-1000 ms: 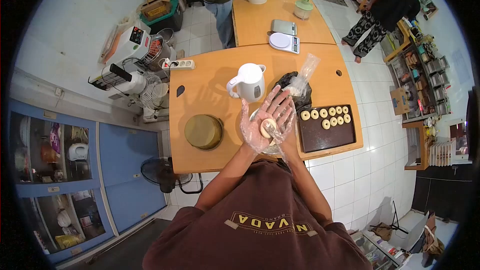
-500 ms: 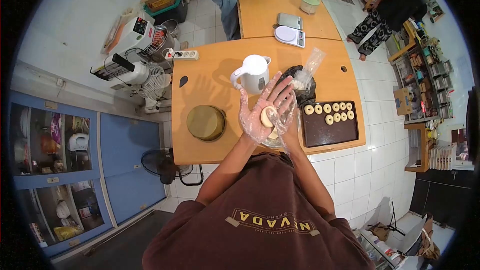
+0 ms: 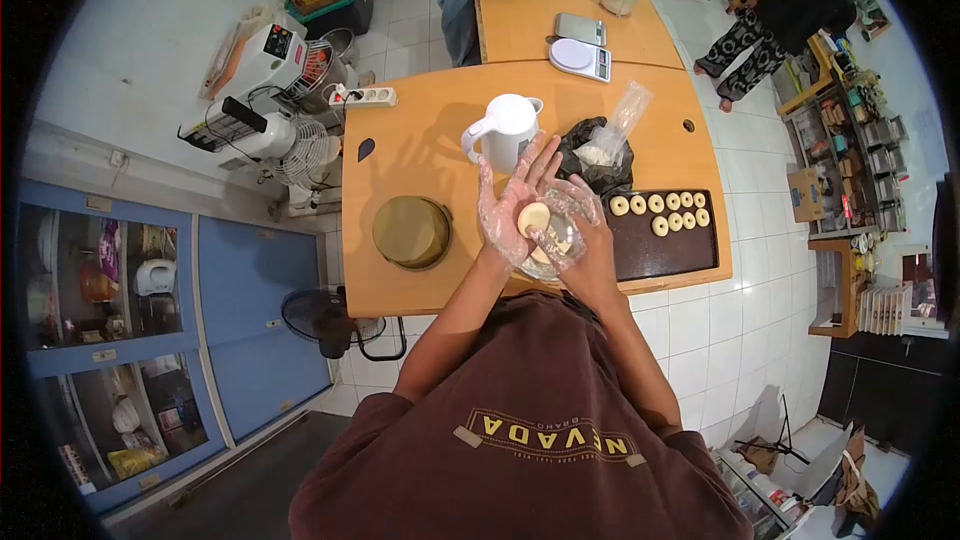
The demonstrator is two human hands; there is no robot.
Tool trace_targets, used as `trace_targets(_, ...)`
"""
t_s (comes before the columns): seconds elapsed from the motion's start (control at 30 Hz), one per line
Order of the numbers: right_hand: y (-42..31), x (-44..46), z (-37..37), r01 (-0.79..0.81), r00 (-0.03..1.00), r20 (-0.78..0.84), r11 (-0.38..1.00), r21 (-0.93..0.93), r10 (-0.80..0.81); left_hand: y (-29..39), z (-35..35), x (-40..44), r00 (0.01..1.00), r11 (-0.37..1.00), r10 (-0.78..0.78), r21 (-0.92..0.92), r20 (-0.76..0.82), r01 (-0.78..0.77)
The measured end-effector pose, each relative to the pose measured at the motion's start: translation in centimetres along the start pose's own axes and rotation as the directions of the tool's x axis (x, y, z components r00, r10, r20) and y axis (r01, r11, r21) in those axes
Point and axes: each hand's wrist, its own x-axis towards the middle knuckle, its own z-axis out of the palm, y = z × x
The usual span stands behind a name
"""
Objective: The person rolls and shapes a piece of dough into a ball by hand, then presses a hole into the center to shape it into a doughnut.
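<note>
My left hand (image 3: 500, 215), dusted with flour, is turned palm up with its fingers stretched out. A small round piece of pale dough (image 3: 534, 217) lies on that palm. My right hand (image 3: 586, 238), also floury, comes in from the right, its thumb against the dough. Under both hands is a clear bowl (image 3: 572, 242), mostly hidden, with more pale dough partly showing. To the right, a dark baking tray (image 3: 665, 264) carries several ring-shaped dough pieces (image 3: 660, 227) in two rows at its far side.
A white electric kettle (image 3: 508, 130) stands just beyond my hands, beside a black plastic bag (image 3: 600, 172). On the left is a round tin (image 3: 411, 232). Farther back are a kitchen scale (image 3: 579, 57) and a power strip (image 3: 364, 97). Two other people stand beyond the table.
My right hand has shifted and turned over the left palm, bringing its thumb onto the dough. The dough sits slightly higher in view. My left hand stays palm up.
</note>
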Motion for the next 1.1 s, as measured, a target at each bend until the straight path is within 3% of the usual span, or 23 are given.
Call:
trace_targets(0.1,-1.4,0.0,-0.9,-0.389,0.914,0.211,0.897,0.208,0.347,0.2,-0.8,0.0,0.991,0.991,-0.020,0.132,-0.135,0.038)
trace_targets(0.13,-1.5,0.1,-0.7,-0.339,0.937,0.175,0.908,0.247,0.302,0.2,-0.9,0.0,0.988,0.992,-0.020,0.122,-0.153,0.039)
trace_targets(0.23,-0.7,-0.1,1.6,-0.432,0.877,0.160,0.597,0.676,0.454,0.0,-1.0,-0.3,0.998,1.000,-0.019,-0.001,-0.068,0.019)
trace_targets(0.27,-0.5,-0.2,2.0,-0.439,0.847,0.149,0.515,0.736,0.510,-0.1,-0.9,-0.4,0.999,1.000,-0.012,-0.018,-0.052,0.011)
trace_targets(0.33,-1.1,-0.3,1.4,-0.343,0.933,0.039,0.854,0.392,0.357,0.0,0.5,-1.0,1.000,0.998,0.002,-0.056,-0.027,-0.004)
trace_targets(0.37,-1.4,-0.3,1.1,-0.258,0.966,0.015,0.949,0.180,0.259,0.1,1.2,-1.2,1.000,0.997,0.008,-0.074,-0.014,-0.009)
trace_targets(0.4,-1.4,-0.1,0.9,-0.028,0.994,-0.111,0.988,-0.152,0.011,0.3,1.7,-1.3,1.000,0.989,0.007,-0.150,0.008,-0.006)
trace_targets(0.53,-1.4,-0.4,0.4,-0.177,0.973,-0.161,0.983,-0.052,0.167,0.4,1.7,-1.8,0.998,0.959,-0.003,-0.283,0.065,0.022)
trace_targets(0.63,0.7,-1.1,2.1,-0.293,0.909,-0.133,0.832,0.470,0.395,0.0,2.2,-1.9,1.000,0.974,-0.023,-0.227,0.002,0.023)
trace_targets(0.67,2.7,-2.0,2.6,-0.353,0.915,-0.017,0.822,0.447,0.402,-0.2,2.2,-2.0,0.999,0.978,-0.038,-0.207,-0.002,0.037)
trace_targets(0.77,3.4,-2.8,3.6,-0.339,0.938,0.034,0.896,0.288,0.345,-0.8,2.2,-2.2,0.997,0.970,-0.072,-0.232,0.011,0.073)
trace_targets(0.8,3.0,-3.0,4.0,-0.432,0.883,0.167,0.621,0.654,0.439,-0.9,2.1,-2.4,0.996,0.963,-0.084,-0.254,0.018,0.085)
trace_targets(1.0,2.5,-3.2,3.6,-0.495,0.858,0.293,0.528,0.690,0.421,-0.7,1.4,-2.7,0.994,0.965,-0.106,-0.242,-0.013,0.100)
trace_targets(1.1,1.3,-2.5,2.9,-0.487,0.825,0.206,0.477,0.732,0.526,-0.2,1.8,-2.6,0.995,0.986,-0.095,-0.139,-0.034,0.090)
